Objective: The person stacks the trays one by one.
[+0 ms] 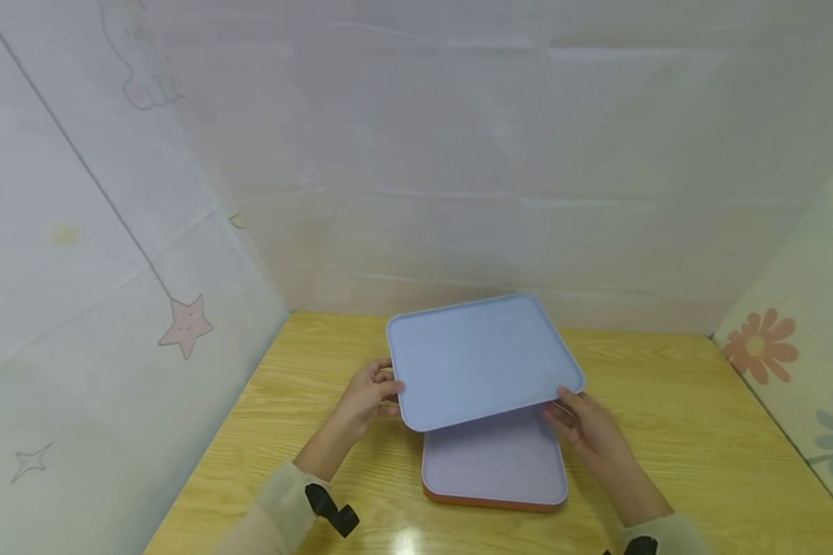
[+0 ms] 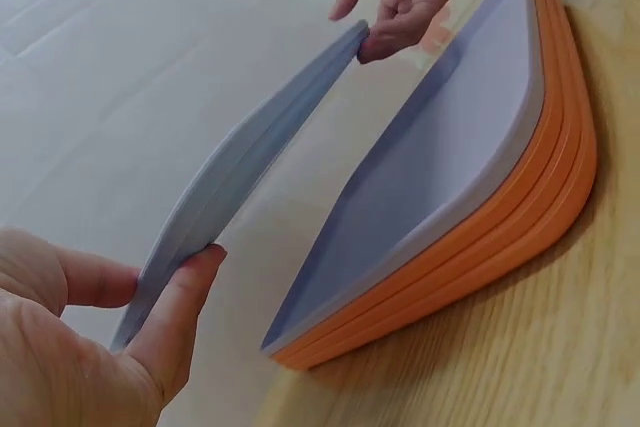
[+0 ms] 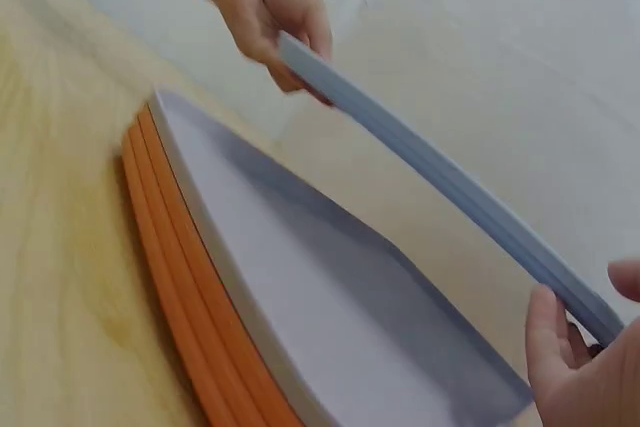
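A light blue rectangular tray (image 1: 482,358) with a low rim is held up and tilted, apart from the stack below. My left hand (image 1: 362,397) pinches its left edge between thumb and fingers. At the near right corner my right hand (image 1: 592,432) grips it, thumb on top. Beneath lies a lavender tray (image 1: 497,462), its far part covered by the blue one in the head view. Several orange trays (image 2: 500,237) are stacked under the lavender tray, their layered edges plain in both wrist views. The blue tray (image 3: 430,162) appears edge-on in the right wrist view.
The stack stands on a wooden table (image 1: 673,432). A pale sheet wall (image 1: 458,169) rises behind the table's far edge. Side walls carry drawings, a pink star (image 1: 186,327) at left and a red flower (image 1: 760,347) at right.
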Action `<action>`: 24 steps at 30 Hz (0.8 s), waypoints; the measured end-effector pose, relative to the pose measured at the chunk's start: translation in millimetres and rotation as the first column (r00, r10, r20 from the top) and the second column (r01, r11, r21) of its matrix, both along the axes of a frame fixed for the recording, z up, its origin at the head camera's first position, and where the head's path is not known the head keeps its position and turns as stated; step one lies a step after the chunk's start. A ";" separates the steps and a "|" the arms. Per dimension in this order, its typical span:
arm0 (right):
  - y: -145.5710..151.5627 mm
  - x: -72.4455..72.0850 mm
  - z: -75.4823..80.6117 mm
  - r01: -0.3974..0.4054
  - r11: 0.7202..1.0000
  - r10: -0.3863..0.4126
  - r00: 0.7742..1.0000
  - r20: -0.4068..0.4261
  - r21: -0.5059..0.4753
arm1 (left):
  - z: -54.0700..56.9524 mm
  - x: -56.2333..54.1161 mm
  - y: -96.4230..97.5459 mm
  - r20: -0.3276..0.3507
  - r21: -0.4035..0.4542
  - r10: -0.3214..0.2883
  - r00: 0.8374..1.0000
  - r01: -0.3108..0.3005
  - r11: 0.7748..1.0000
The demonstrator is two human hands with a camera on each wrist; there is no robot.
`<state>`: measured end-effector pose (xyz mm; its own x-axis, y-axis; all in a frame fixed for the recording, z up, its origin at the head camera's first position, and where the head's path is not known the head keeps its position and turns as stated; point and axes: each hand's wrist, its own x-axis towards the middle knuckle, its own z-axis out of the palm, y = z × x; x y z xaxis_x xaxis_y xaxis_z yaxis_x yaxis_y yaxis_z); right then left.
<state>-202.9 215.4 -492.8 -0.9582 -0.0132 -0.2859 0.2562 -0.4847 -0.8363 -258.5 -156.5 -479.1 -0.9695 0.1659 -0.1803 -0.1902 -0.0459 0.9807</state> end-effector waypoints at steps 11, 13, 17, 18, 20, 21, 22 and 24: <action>-52.5 10.9 1.0 0.178 0.982 -0.178 0.984 0.004 -0.055 | -1.2 15.1 21.3 -0.001 0.066 0.097 0.995 -0.097 0.993; -62.3 11.7 1.0 0.191 0.981 -0.192 0.981 -0.003 -0.040 | -1.7 18.3 26.1 -0.001 0.096 0.100 0.995 -0.099 0.990; -77.1 12.0 1.4 0.227 0.973 -0.227 0.974 -0.004 -0.026 | -3.5 25.3 34.3 0.002 0.137 0.109 0.994 -0.109 0.985; -79.2 11.7 1.5 0.237 0.971 -0.237 0.971 -0.007 -0.026 | -4.1 26.9 36.0 0.003 0.142 0.113 0.994 -0.112 0.984; -81.6 11.0 1.7 0.254 0.967 -0.254 0.967 -0.010 -0.024 | -5.1 30.0 39.0 0.007 0.148 0.124 0.992 -0.124 0.981; -82.3 11.0 2.2 0.260 0.965 -0.261 0.965 -0.010 -0.024 | -5.6 31.3 40.4 0.006 0.147 0.129 0.992 -0.128 0.981; -82.5 10.9 2.3 0.260 0.965 -0.261 0.965 -0.011 -0.020 | -5.8 32.9 41.7 0.003 0.147 0.133 0.991 -0.132 0.980; -82.1 10.8 2.5 0.262 0.965 -0.262 0.965 -0.003 -0.012 | -6.1 35.8 44.3 0.003 0.146 0.139 0.990 -0.138 0.980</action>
